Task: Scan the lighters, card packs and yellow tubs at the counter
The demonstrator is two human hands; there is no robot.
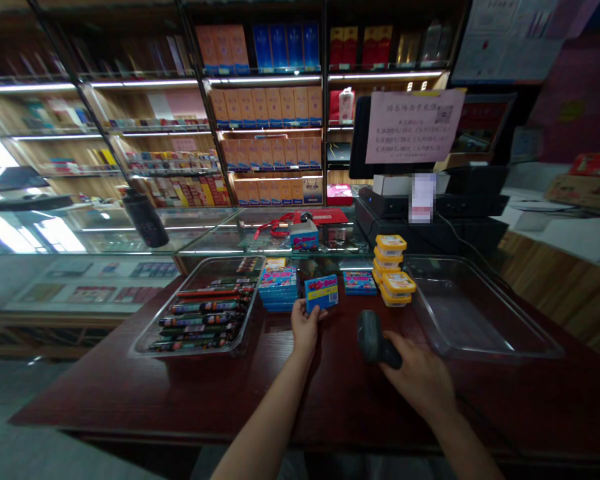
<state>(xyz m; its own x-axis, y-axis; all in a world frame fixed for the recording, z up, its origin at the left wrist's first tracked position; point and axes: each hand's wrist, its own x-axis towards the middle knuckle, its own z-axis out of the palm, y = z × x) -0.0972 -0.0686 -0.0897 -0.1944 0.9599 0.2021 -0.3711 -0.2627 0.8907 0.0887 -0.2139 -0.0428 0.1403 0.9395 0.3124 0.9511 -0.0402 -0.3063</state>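
Note:
My left hand (305, 327) grips a small blue packet (322, 292) by its lower left corner and holds it upright above the dark red counter (130, 393). My right hand (420, 377) is wrapped round the handle of a dark barcode scanner (373, 337), whose head points up toward the packet. A stack of similar blue packets (279, 287) lies just left of the held one. Another blue packet (359, 281) lies flat to its right.
A clear tray (150, 343) with several long candy tubes sits at the left. An empty clear tray (480, 313) is at the right, with stacked yellow tubs (393, 270) beside it. Behind stand a till with a monitor (430, 207), a glass case and shelves of boxed goods.

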